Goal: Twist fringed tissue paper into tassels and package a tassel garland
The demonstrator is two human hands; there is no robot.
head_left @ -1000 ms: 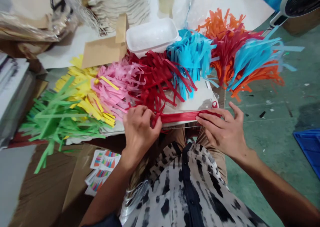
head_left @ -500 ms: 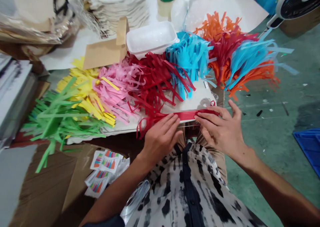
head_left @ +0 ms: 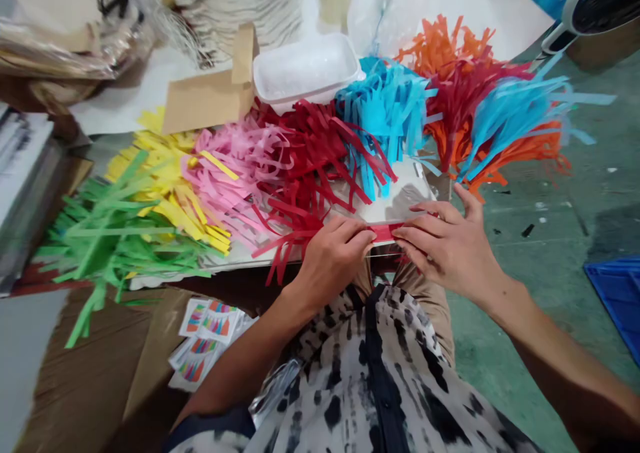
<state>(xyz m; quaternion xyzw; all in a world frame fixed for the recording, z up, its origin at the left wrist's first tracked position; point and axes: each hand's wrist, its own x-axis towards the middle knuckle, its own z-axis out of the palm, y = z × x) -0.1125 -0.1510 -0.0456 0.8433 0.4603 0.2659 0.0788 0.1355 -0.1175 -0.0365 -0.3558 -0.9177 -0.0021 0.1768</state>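
A red fringed paper tassel (head_left: pixel 384 232) lies along the front edge of the table, with its smooth middle band showing between my hands. My left hand (head_left: pixel 334 253) is closed on the band's left part, thumb and fingers together, and cut red strips spread out beyond it. At the right part, my right hand (head_left: pixel 447 245) pinches the band with its lower fingers while another finger sticks up. My palms and fingers hide the tassel's right end. Just behind lies a pile of dark red tassels (head_left: pixel 315 150).
Left of the red pile lie pink (head_left: pixel 240 163), yellow (head_left: pixel 167 186) and green tassels (head_left: pixel 120 230); blue ones (head_left: pixel 385 110) lie right. Orange, red and blue fringes overhang the right edge. Behind stand a white plastic tray (head_left: pixel 307 73) and a tape roll (head_left: pixel 339 0). A fan (head_left: pixel 603 6) is far right.
My left hand has gone from fingers laid flat to curled around the red band, moving slightly right. The uncovered stretch of band is shorter. The view has shifted slightly.
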